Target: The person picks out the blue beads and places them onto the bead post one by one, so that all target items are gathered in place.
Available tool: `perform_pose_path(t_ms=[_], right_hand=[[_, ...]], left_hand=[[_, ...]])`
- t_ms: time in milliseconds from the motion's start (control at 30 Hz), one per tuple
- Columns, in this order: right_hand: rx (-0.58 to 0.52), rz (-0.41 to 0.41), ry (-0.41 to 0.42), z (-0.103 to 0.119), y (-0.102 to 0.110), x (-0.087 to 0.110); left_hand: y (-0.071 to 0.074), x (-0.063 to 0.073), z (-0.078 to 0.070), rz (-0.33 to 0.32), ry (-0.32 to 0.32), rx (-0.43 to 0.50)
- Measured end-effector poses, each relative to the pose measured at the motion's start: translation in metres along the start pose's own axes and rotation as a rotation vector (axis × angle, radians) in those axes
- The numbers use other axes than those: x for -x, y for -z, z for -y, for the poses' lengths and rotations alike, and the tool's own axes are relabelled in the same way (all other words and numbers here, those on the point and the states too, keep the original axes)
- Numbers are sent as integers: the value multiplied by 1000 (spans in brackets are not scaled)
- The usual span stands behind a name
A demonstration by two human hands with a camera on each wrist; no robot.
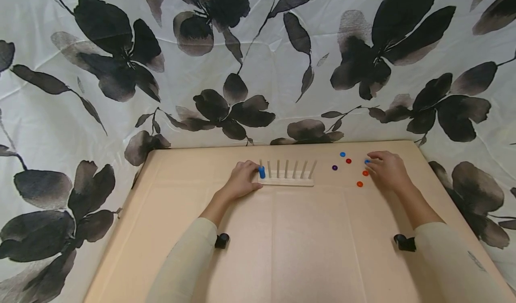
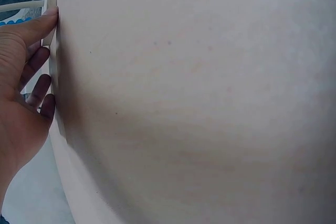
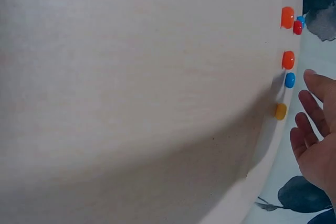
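At its left end, my left hand (image 1: 241, 179) grips a pale wooden peg rack (image 1: 288, 182) with a row of upright pegs. Blue beads (image 1: 262, 172) are stacked on the leftmost peg, beside my fingers. My right hand (image 1: 388, 170) hovers at the loose beads on the right, fingers parted and nothing held. Closest to its fingertips lies a blue bead (image 3: 290, 80). An orange bead (image 3: 288, 60) and a yellow bead (image 3: 281, 112) flank it in the right wrist view. In the head view the hand hides the yellow one.
More loose beads lie between rack and right hand: a purple bead (image 1: 334, 167), a red bead (image 1: 348, 161), another blue bead (image 1: 342, 154) and a second orange bead (image 1: 359, 184). The light wooden table (image 1: 306, 249) ends at a floral cloth (image 1: 282, 61) behind.
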State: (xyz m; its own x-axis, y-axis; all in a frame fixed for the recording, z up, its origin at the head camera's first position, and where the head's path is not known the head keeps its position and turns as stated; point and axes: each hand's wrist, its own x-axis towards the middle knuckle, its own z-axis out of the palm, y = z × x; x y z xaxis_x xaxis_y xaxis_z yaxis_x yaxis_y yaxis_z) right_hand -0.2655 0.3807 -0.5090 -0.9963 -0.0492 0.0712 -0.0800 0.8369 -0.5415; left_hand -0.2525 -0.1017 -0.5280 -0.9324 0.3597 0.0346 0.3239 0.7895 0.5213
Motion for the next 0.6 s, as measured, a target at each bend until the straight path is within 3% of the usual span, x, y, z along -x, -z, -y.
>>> perform_pose_path(t_ms=[267,600], right_hand=[[34,37,5,-11,-6,-9],[68,13,43,-15,-14,-15]], left_hand=[[1,-1,-1,4,0,4],[0,0,0,-7,-5,2]])
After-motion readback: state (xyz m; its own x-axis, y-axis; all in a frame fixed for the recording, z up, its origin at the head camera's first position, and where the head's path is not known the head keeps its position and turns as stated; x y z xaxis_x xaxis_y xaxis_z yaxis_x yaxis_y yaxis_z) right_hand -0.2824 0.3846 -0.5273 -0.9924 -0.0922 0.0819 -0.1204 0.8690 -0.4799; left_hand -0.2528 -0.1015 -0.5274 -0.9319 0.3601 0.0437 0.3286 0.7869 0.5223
